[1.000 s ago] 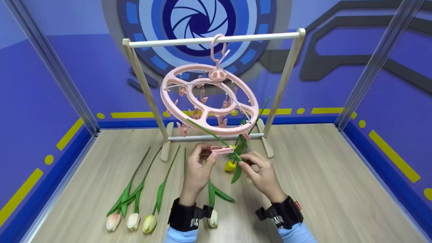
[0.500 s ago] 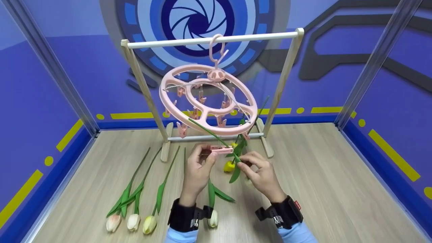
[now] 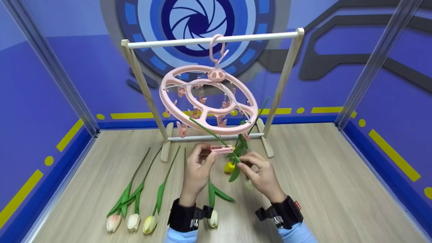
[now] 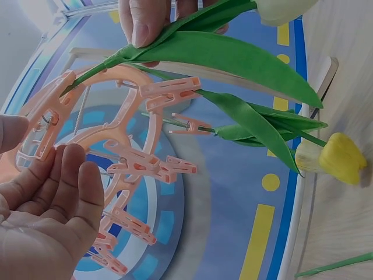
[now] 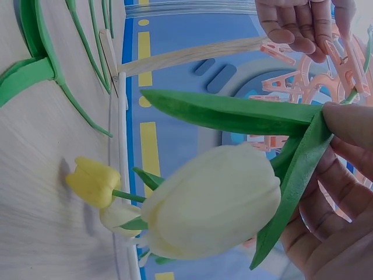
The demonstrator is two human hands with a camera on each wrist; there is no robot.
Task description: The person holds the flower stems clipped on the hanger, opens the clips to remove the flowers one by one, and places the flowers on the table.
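Observation:
My left hand (image 3: 198, 168) pinches a pink clothespin (image 3: 221, 149) that hangs from the round pink clip hanger (image 3: 164, 98). Between thumb and fingers, my right hand (image 3: 260, 173) holds a white tulip by its stem and leaves. The tulip's bloom (image 5: 213, 201) fills the middle of the right wrist view and is mostly hidden by the hand in the head view. Its green stem (image 3: 208, 130) runs up and left through the clothespin's tip. Whether the clothespin bites the stem cannot be told. Behind hang a yellow tulip (image 4: 344, 157) and a pale one, heads down, from hanger clips.
The hanger is hooked on a white rail (image 3: 168, 42) of a wooden rack (image 3: 282, 81). Several tulips lie on the table: a pinkish one (image 3: 113, 223), a white one (image 3: 133, 221), a yellowish one (image 3: 149, 224), and another white one (image 3: 213, 218) beside my left wrist.
My right hand and the tulip have shifted very slightly left and up. The left hand keeps its hold on the clothespin.

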